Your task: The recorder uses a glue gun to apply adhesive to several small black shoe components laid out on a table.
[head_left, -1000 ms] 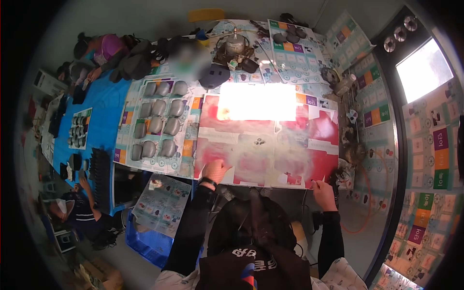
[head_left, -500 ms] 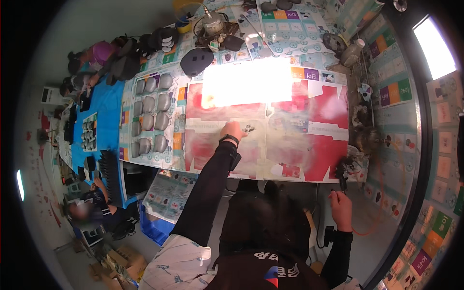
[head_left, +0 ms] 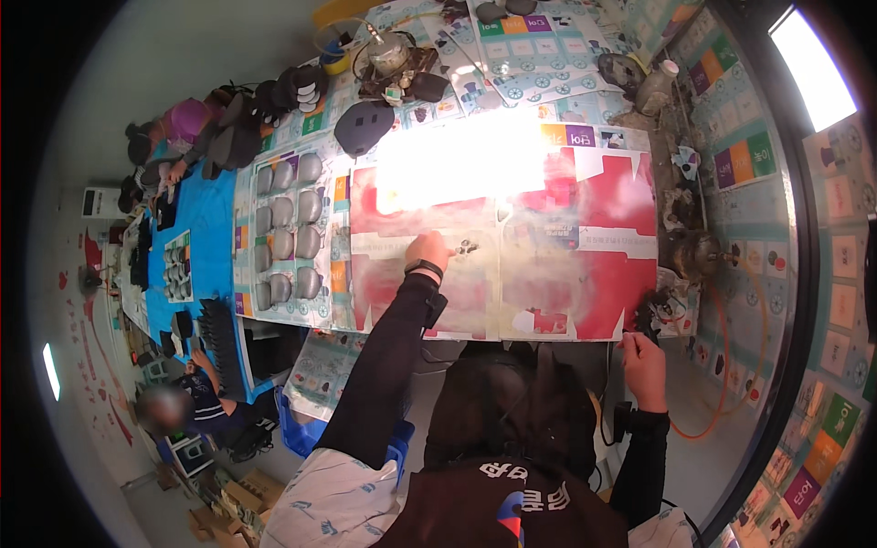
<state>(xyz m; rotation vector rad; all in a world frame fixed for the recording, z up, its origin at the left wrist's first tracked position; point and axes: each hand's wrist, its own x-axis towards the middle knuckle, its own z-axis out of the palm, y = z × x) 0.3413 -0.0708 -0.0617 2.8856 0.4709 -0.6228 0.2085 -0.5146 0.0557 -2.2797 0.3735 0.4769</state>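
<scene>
Over the left half of the stained red-and-white work sheet, my left hand is closed, fingers drawn together. Just beyond its fingertips is a cluster of small dark and pale pieces; whether my fingers hold it is too small to make out. My right hand is curled shut by the table's near right edge. Right above its fingers is a dark spray gun. The grip is partly hidden, so what the fingers hold cannot be told. An orange hose loops beside that hand.
Rows of grey rounded pads lie left of the sheet. A dark cap-like piece and a metal pot stand behind. A bottle is at the far right. On the left, another person sits beside a blue-covered table.
My right hand has moved up toward the spray gun and the table edge. My left hand has shifted slightly left. The view has moved a little.
</scene>
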